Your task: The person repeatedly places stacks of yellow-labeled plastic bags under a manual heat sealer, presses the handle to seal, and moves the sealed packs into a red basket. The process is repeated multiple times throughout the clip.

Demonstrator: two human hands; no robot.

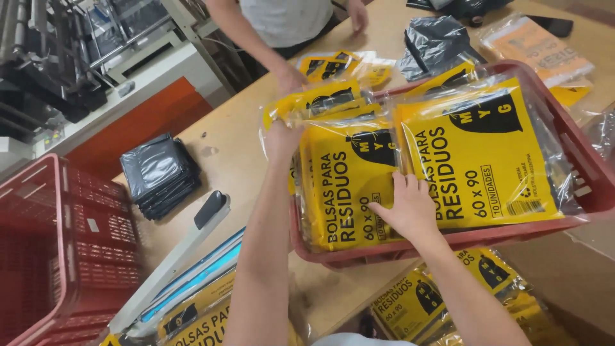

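Glossy clear-wrapped flat yellow packs (349, 182) with black print, stacked in two rows inside a red plastic crate (580, 160) on a tan worktable (234, 150); folded black bags (160, 173) and a second red crate (61, 243) off to the side. Left hand (282, 140) raised, fingers closed round the top edge of the left stack. Right hand (410, 208) flat and spread, pressing the pack fronts, gripping nothing; co-worker's hand (289, 78) on packs beyond.
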